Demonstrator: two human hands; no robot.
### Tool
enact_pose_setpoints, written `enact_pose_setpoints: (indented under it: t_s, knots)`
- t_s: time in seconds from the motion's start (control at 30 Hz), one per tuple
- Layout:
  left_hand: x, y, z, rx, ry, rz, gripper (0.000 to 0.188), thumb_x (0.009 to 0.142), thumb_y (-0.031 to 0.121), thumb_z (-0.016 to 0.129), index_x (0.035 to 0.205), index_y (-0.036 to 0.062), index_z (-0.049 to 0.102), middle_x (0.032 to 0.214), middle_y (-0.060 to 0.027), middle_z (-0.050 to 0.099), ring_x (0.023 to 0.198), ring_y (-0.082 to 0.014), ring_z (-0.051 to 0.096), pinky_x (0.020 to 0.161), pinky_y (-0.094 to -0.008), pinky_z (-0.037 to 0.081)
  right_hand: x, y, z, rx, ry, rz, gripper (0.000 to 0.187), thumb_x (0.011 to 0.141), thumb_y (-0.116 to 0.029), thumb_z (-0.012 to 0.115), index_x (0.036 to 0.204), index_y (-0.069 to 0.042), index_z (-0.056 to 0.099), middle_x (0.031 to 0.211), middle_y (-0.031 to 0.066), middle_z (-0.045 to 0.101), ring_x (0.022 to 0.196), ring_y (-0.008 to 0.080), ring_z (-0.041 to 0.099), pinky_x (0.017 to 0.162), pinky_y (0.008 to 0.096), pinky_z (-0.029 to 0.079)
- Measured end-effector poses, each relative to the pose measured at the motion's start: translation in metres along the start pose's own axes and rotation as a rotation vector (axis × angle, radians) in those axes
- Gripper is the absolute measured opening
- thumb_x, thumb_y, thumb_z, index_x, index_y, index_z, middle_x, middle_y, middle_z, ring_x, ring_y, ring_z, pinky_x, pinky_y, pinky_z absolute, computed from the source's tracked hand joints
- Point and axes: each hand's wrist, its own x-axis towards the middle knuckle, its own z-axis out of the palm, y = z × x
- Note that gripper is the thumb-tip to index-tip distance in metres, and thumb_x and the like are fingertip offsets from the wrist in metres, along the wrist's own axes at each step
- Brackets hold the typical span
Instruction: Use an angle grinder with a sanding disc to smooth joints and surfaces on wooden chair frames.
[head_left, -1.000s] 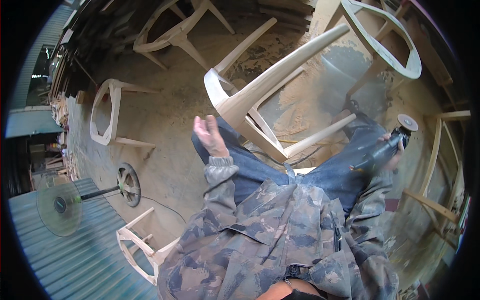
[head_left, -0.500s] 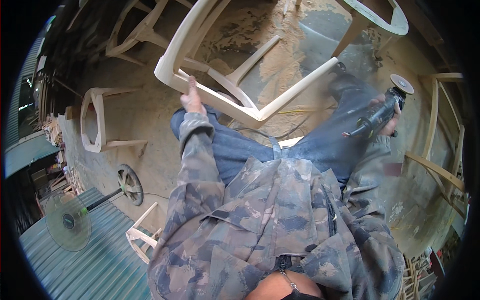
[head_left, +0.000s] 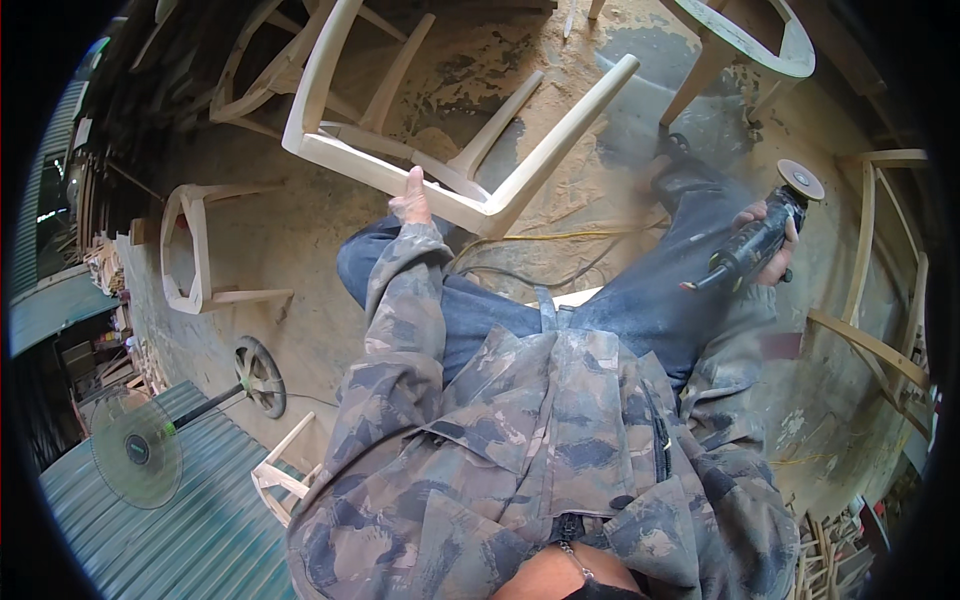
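A pale, bare wooden chair frame (head_left: 380,165) is tilted in front of me, its legs pointing up and away. My left hand (head_left: 410,200) grips the frame's near rail, thumb on top and fingers hidden underneath. Off to the right, my right hand (head_left: 778,255) is wrapped round the body of a black angle grinder (head_left: 755,235). The grinder's round, light-coloured disc (head_left: 801,180) points up and stands well apart from the chair frame. Both my legs, in dusty blue jeans, are spread on either side below the frame.
Other wooden frames stand around: one at left (head_left: 195,250), one at top right (head_left: 775,50), one along the right (head_left: 865,260). A standing fan (head_left: 140,450) is at lower left. Sawdust and a yellow cord (head_left: 560,236) lie on the concrete floor (head_left: 610,190).
The chair frame has shifted and turned, its right leg swinging up and left, away from my right knee. My left hand has moved slightly right with it. The grinder stays nearly in place.
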Motion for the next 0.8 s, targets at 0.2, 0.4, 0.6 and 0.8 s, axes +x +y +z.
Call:
enact_pose_setpoints:
  t_s: [0.2, 0.4, 0.6, 0.8]
  knots:
    - [0.002, 0.007, 0.014, -0.126, -0.103, -0.017, 0.046, 0.076, 0.025, 0.078, 0.1, -0.0071, 0.057, 0.082, -0.0152, 0.063, 0.067, -0.0264, 0.067, 0.061, -0.0374, 0.059, -0.003, 0.0, 0.005, -0.054, 0.022, -0.039, 0.046, 0.077, -0.022, 0.07, 0.106, 0.0, 0.042, 0.093, 0.01, 0.049, 0.089, 0.0212, 0.052, 0.087, 0.0391, 0.047]
    - [0.01, 0.016, 0.009, -0.053, -0.132, -0.021, 0.039, 0.076, 0.021, 0.078, 0.097, -0.0062, 0.059, 0.081, -0.0134, 0.063, 0.067, -0.0262, 0.067, 0.063, -0.0363, 0.059, -0.001, -0.008, 0.001, -0.117, 0.042, -0.047, 0.045, 0.079, -0.024, 0.069, 0.105, 0.0, 0.042, 0.093, 0.01, 0.049, 0.088, 0.0212, 0.052, 0.086, 0.0394, 0.047]
    - [0.006, 0.014, 0.002, -0.027, -0.182, -0.049, 0.025, 0.075, 0.013, 0.073, 0.088, -0.0052, 0.062, 0.076, -0.0122, 0.064, 0.065, -0.0258, 0.068, 0.064, -0.0354, 0.057, 0.005, -0.006, 0.003, -0.187, 0.06, -0.014, 0.042, 0.08, -0.025, 0.068, 0.103, 0.001, 0.044, 0.092, 0.011, 0.051, 0.087, 0.0223, 0.053, 0.086, 0.039, 0.048]
    - [-0.005, 0.042, 0.006, 0.007, -0.258, -0.15, 0.032, 0.074, 0.016, 0.073, 0.092, -0.0065, 0.059, 0.073, -0.0142, 0.063, 0.059, -0.026, 0.067, 0.054, -0.0379, 0.058, 0.002, -0.011, 0.003, -0.343, 0.063, -0.031, 0.042, 0.082, -0.026, 0.066, 0.107, 0.001, 0.045, 0.094, 0.0112, 0.051, 0.087, 0.0222, 0.054, 0.086, 0.0407, 0.049]
